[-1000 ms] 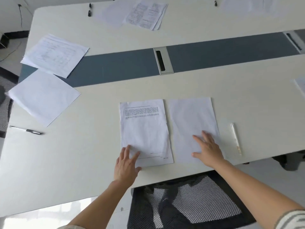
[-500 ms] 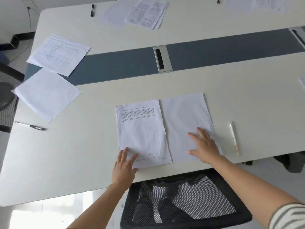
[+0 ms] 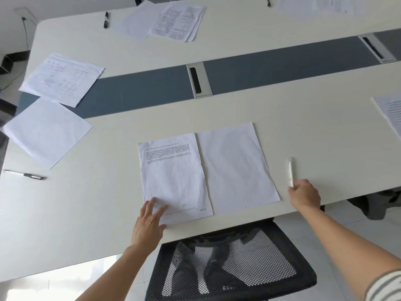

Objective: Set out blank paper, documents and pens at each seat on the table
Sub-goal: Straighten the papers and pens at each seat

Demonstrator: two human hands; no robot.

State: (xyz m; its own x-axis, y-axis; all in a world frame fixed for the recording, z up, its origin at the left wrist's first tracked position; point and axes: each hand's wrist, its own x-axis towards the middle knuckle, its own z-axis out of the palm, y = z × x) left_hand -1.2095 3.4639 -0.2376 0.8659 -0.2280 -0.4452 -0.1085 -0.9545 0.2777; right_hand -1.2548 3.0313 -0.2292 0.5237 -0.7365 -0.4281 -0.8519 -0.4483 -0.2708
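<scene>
A printed document (image 3: 173,177) and a blank sheet (image 3: 235,164) lie side by side at the near edge of the white table (image 3: 314,135). My left hand (image 3: 148,222) rests with straight fingers on the document's lower left corner. A white pen (image 3: 290,170) lies just right of the blank sheet. My right hand (image 3: 304,194) has its fingers curled at the pen's near end and pinches it.
A black mesh chair (image 3: 230,259) stands at the table edge below the papers. At the left lie another document (image 3: 61,78), a blank sheet (image 3: 46,131) and a pen (image 3: 26,174). Further papers (image 3: 178,21) and a black pen (image 3: 106,19) lie along the far side. Another document (image 3: 390,111) is at the right edge.
My right hand left the blank sheet, moved right and closed on the near end of the white pen. My left hand stays on the document.
</scene>
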